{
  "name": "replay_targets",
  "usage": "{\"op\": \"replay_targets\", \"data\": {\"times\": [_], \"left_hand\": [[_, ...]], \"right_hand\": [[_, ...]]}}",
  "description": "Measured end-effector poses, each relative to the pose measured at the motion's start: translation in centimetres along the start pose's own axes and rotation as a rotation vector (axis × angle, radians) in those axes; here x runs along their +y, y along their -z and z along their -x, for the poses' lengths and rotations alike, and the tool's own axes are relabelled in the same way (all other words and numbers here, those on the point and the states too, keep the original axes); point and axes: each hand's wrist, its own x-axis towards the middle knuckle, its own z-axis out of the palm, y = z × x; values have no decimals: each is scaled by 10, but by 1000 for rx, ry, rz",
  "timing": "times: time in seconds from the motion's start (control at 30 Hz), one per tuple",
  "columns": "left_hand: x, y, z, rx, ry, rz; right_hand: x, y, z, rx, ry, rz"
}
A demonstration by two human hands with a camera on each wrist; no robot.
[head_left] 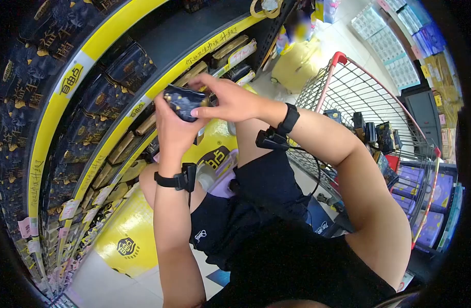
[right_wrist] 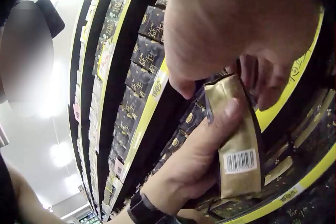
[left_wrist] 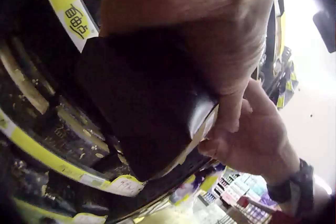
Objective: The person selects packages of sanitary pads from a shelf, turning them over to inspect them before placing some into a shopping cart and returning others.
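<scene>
A black packet (head_left: 184, 102) with gold specks is held up in front of the shelves. Its gold side (right_wrist: 239, 134) with a white barcode label faces the right wrist camera. My left hand (head_left: 175, 128) grips the packet from the near side, the thumb lying along the gold side in the right wrist view. From the right, my right hand (head_left: 230, 100) has its thumb on the packet's near corner and its curled fingers at the far edge. In the left wrist view the packet's dark face fills the middle, beside the right hand (left_wrist: 262, 134).
Curved shelves (head_left: 66, 92) with yellow edge strips and rows of black packets rise on the left. A wire shopping cart (head_left: 369, 97) holding several packets stands on the right. A yellow box (head_left: 297, 64) sits on the floor beyond, and a yellow panel (head_left: 127, 241) lies below.
</scene>
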Motion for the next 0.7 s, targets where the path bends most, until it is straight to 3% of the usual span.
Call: {"op": "replay_targets", "data": {"times": [0.07,0.17,0.23,0.27,0.4,0.53,0.6,0.63,0.7], "left_hand": [[7,-3,6,-116,3,64],[0,-4,6,-168,-10,242],[-8,2,1,-190,20,419],[-12,1,0,-210,140,605],[-21,7,5,-231,123,660],[-5,15,17,-99,-30,99],[-9,10,22,-19,-104,23],[-9,9,25,15,-133,-15],[-6,8,29,-17,-155,4]], "right_hand": [[1,4,3,-85,-116,52],[19,8,-2,-126,-113,-138],[3,14,-2,-80,-240,-345],[-11,20,-1,-68,-282,-416],[-1,24,-2,-19,-319,-588],[19,18,-3,-31,-311,-468],[36,9,-4,-43,-353,-445],[32,2,-1,56,-447,-487],[39,5,-7,-17,-464,-425]]}}
